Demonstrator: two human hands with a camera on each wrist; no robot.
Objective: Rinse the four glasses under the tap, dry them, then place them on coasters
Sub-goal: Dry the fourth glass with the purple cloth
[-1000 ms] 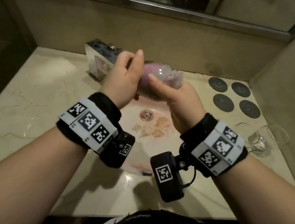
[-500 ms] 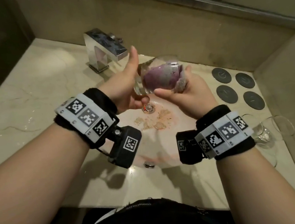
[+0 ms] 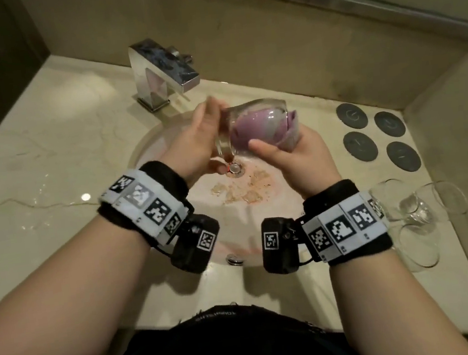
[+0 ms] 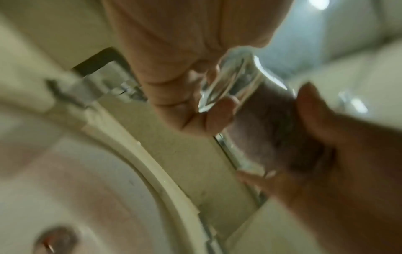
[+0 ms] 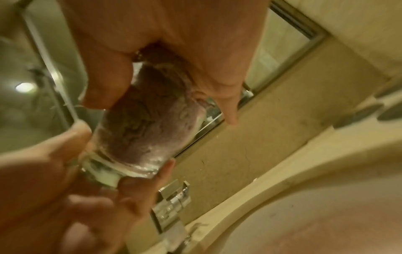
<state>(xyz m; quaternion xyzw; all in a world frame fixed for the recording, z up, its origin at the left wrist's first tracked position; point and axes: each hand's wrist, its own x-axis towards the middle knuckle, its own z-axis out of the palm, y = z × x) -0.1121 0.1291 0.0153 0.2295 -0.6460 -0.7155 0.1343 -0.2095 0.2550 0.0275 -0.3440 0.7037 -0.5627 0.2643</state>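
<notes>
A: Holding a glass [image 3: 253, 125] over the sink [image 3: 151, 140], is the person gripping it with both hands?

B: Yes. The left hand [image 3: 193, 144] is gripping the thick base, its fingers [image 4: 219, 111] curling round it. The right hand [image 3: 297, 154] is gripping the rim end, thumb lying along the side, fingers closing on a purple cloth [image 3: 259, 127] that is filling the inside.

A: How is the glass lying?

B: It is tilting on its side, base to the left, mouth to the right, just in front of the tap [image 3: 163, 71].

A: And the others?

B: Three clear glasses [image 3: 416, 211] are lying tipped over on the counter [image 3: 46, 147] at the near right. Four dark round coasters [image 3: 378, 136] are sitting in a cluster at the far right, with nothing standing on them.
</notes>
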